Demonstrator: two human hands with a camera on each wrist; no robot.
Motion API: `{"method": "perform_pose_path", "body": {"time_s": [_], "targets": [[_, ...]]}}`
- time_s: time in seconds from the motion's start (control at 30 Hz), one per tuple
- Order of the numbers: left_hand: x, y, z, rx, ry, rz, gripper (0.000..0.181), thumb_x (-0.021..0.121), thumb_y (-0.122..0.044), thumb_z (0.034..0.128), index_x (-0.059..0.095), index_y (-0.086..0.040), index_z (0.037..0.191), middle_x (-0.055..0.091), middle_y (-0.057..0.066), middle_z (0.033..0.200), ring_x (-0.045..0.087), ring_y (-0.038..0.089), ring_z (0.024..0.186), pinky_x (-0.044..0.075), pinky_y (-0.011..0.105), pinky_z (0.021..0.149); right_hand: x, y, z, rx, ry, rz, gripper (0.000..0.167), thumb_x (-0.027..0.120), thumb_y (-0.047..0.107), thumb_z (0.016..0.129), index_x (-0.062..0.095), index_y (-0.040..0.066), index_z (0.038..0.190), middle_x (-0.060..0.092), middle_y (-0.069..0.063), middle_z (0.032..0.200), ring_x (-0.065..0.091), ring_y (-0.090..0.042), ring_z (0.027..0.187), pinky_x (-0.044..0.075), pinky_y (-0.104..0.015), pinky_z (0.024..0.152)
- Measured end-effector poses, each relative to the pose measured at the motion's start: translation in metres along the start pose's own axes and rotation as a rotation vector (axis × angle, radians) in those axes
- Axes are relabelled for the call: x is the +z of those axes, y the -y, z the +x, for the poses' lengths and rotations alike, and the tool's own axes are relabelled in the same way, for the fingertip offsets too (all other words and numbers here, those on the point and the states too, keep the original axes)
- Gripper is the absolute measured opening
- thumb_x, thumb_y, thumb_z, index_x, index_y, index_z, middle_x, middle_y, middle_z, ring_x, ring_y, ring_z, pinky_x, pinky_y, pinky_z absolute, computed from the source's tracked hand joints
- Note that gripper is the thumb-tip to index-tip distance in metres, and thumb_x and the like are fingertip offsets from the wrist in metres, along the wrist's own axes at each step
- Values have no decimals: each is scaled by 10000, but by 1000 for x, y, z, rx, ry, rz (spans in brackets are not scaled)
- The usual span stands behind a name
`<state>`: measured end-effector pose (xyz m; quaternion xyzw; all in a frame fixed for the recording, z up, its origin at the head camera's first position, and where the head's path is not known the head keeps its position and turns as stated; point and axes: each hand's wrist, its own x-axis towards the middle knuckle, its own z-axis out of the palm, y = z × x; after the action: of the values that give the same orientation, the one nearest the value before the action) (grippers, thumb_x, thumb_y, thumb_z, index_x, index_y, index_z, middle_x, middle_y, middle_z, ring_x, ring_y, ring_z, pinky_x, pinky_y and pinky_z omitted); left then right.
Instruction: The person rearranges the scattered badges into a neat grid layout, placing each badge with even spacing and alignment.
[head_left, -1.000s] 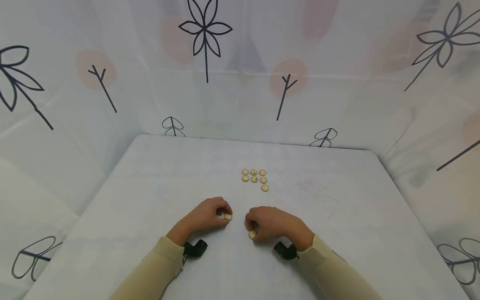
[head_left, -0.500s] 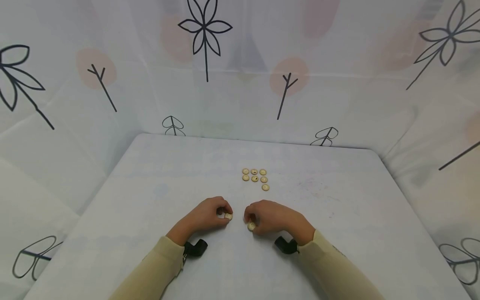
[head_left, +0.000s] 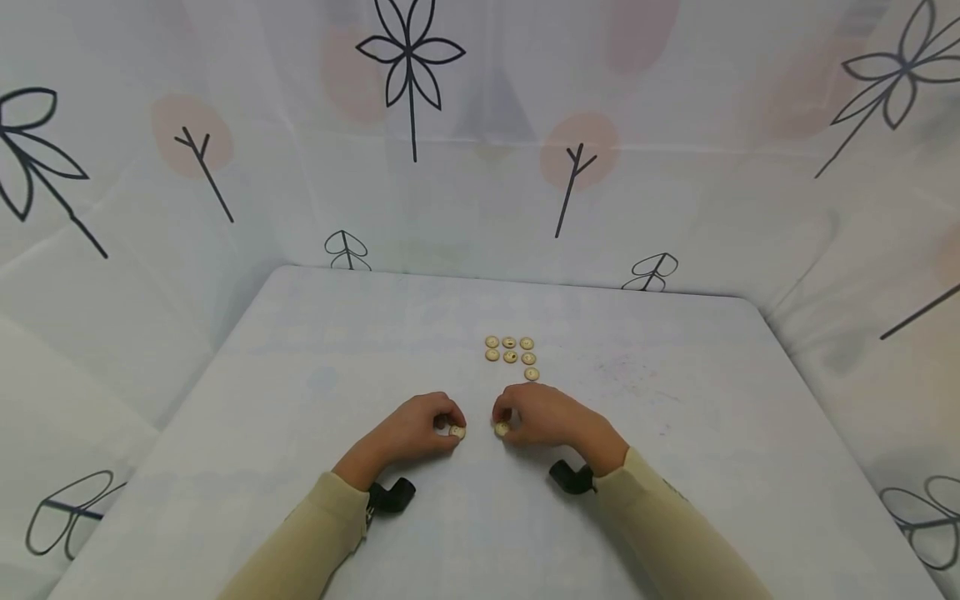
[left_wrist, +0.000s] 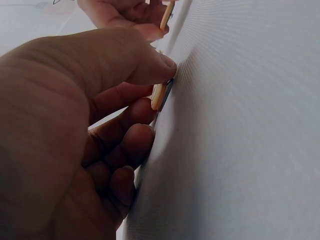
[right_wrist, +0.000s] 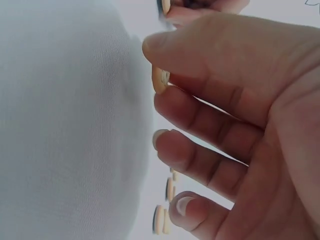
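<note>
My left hand (head_left: 415, 427) pinches a small round wooden disc (head_left: 457, 432) by its edges between thumb and fingers, low at the white tabletop. In the left wrist view this disc (left_wrist: 158, 96) stands out as pale wood with a dark underside, partly hidden by the thumb. Opposite, a short gap away, my right hand (head_left: 543, 414) grips a second wooden disc (head_left: 502, 429) between thumb and fingertips. The right wrist view shows that disc (right_wrist: 161, 80) edge-on, with dark marks on its face too small to read.
Beyond the hands lie several similar discs (head_left: 511, 357) in two rows of three. One more disc (head_left: 532, 374) sits below the right-hand column, just past my right hand. A patterned cloth (head_left: 465, 200) hangs behind the white table (head_left: 337, 333).
My right hand has slid forward, away from me, with its disc, drawing level with the left one. The left hand has kept its place and its grip.
</note>
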<state>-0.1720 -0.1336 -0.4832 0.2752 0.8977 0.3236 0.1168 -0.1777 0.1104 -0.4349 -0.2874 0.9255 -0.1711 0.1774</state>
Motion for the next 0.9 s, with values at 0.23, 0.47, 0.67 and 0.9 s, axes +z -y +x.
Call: {"method": "perform_pose_path", "body": {"time_s": [0.23,0.47,0.67,0.9], "targets": [[1,1,0,-5,-2,-10,103,698,-258,858,674,-277,956,582,-169,912,540,37,846,467,247,802,0,-7,7,35,-48,-29,106,720,224,844,716,227,950,645,118,945,541,-89,845,472,-325,824],[0,0,0,-2,0,-12,106,698,-250,857,675,-275,958,586,-163,914,541,42,850,469,251,805,-2,-10,12,64,-93,-62,140,723,212,843,717,209,983,642,94,969,572,-98,907,479,-347,863],[-2,-2,0,-7,6,-13,111,699,-249,857,685,-256,968,590,-157,912,542,45,850,470,257,806,-3,-13,15,97,-140,-103,151,723,239,853,715,221,1002,656,88,1021,602,-123,970,486,-369,865],[-2,-2,0,-13,14,-25,117,703,-239,854,687,-249,969,599,-146,916,539,58,849,465,258,800,-3,-18,17,108,-183,-108,171,721,248,858,715,214,1025,679,85,1046,624,-144,1000,494,-386,875]]}}
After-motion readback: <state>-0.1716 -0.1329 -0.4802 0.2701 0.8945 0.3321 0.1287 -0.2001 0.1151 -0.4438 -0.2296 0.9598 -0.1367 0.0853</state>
